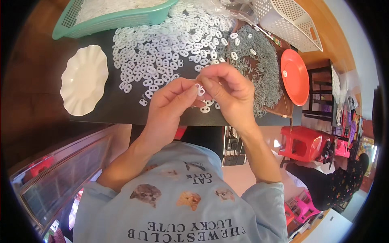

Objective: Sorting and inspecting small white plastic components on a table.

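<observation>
1. Over the dark table, head view: both hands meet at the near edge, fingertips together on one small white plastic ring piece.
2. Left hand: fingers curled narrow, thumb and forefinger pinched against the ring piece from the left; wrist bent upward, forearm rising from the lower left, bare past a pale blue sleeve.
3. Right hand: fingers folded close, thumb and forefinger tips pinching the same piece from the right; knuckles uppermost, forearm coming up from the lower right.
4. Ring piece: held clear of the table surface, between the two hands, just above the table's near edge.
5. Heap of white ring pieces: spread on the table beyond the hands, a few strays lying just under the fingers.
6. Heap of small grey pieces: to the right of the white heap, beside the right hand.
7. White scalloped plate: left of the heaps, well apart from the hands.
8. Orange plate: far right edge.
9. Teal basket and white basket: far side of the table.
</observation>
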`<state>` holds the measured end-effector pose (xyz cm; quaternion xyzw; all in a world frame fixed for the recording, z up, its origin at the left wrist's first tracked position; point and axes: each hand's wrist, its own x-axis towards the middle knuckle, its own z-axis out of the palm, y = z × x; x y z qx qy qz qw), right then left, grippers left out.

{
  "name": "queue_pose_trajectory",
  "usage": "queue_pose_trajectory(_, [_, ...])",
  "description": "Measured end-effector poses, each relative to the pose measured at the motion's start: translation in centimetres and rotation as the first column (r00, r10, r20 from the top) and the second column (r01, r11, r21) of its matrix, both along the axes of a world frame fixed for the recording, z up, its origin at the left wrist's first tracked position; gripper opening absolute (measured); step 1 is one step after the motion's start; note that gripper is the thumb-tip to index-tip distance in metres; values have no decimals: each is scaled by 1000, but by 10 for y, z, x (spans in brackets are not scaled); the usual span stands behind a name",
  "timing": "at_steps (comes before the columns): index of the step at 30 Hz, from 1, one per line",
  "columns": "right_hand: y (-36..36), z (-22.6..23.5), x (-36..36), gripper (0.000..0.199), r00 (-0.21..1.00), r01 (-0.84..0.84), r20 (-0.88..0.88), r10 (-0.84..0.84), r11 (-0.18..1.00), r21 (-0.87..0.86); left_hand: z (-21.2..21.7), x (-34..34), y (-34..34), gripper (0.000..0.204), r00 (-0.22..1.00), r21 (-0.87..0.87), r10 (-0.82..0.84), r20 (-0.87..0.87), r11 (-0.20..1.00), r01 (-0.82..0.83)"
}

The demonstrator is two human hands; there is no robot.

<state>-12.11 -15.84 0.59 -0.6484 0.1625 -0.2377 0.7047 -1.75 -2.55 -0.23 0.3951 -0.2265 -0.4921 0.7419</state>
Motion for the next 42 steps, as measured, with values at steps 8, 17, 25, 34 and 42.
queue_pose_trajectory(8, [-8, 10, 1, 12, 999, 3, -38, -37, 752, -659, -5, 0, 0, 19, 993, 55, 27, -117, 998, -21])
queue_pose_trajectory(17, [-20, 16, -10, 6, 985, -130, -170, 25, 755, -643, -7, -2, 0, 21, 998, 111, 14, 68, 994, -21])
queue_pose_trajectory(25, [-23, 42, -11, 8, 938, -249, -305, 165, 933, -261, -1, 5, 2, 15, 976, 124, -66, 207, 991, 40])
queue_pose_trajectory(34, [-21, 45, -12, 6, 901, -327, -377, 213, 905, -271, -5, 1, 6, 19, 945, 108, -102, 309, 992, 72])
queue_pose_trajectory(42, [-24, 44, -14, 8, 887, -343, -407, 217, 901, -267, -7, 2, 3, 20, 950, 82, -121, 286, 991, 102])
